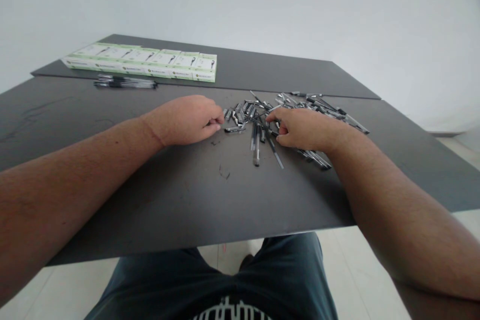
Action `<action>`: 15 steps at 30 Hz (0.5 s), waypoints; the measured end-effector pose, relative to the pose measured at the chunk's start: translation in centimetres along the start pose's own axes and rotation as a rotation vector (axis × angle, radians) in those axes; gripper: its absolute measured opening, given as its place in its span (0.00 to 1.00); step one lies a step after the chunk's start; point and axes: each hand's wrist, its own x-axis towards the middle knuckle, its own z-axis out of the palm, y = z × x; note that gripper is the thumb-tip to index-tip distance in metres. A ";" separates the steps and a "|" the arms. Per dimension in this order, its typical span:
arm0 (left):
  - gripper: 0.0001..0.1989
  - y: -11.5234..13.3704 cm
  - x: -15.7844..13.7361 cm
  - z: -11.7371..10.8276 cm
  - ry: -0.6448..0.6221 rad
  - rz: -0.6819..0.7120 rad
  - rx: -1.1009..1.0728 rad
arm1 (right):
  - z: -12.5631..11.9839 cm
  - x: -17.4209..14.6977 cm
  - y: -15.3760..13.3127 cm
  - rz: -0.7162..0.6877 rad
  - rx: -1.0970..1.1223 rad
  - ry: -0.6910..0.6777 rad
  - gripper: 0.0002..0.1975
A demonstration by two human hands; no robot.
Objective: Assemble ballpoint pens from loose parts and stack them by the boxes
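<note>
A loose heap of pen parts, with clear barrels, black caps and thin refills, is spread across the middle right of the table. My left hand rests just left of the heap, its fingers curled in and the thumb pressed near them. Whatever those fingers hold, if anything, is hidden. Over the heap, my right hand reaches in with the index finger stretched out and the thumb apart from it. Its fingertips are among the pen parts, and I see nothing gripped between them. More pen parts stick out from beneath and behind this hand.
A row of several white and green boxes stands at the back left. Before it lies a bundle of pens. The dark grey table has a seam across its back part and a near edge above my legs.
</note>
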 end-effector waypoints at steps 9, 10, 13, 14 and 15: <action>0.18 0.0 0.1 0.1 0.000 -0.013 -0.009 | -0.3 -0.1 0.0 -0.034 0.007 0.028 0.37; 0.18 0.0 0.1 0.1 -0.001 -0.011 -0.003 | -0.4 -0.1 0.0 -0.037 -0.004 0.041 0.35; 0.18 0.0 0.1 0.1 0.007 -0.011 0.003 | -0.7 -0.1 0.0 -0.046 -0.014 0.081 0.25; 0.18 0.0 0.0 0.1 0.009 -0.011 0.002 | -0.8 -0.1 0.0 -0.051 -0.007 0.093 0.22; 0.18 0.0 0.0 0.1 0.011 -0.011 0.001 | -0.8 -0.2 -0.1 -0.056 0.002 0.106 0.21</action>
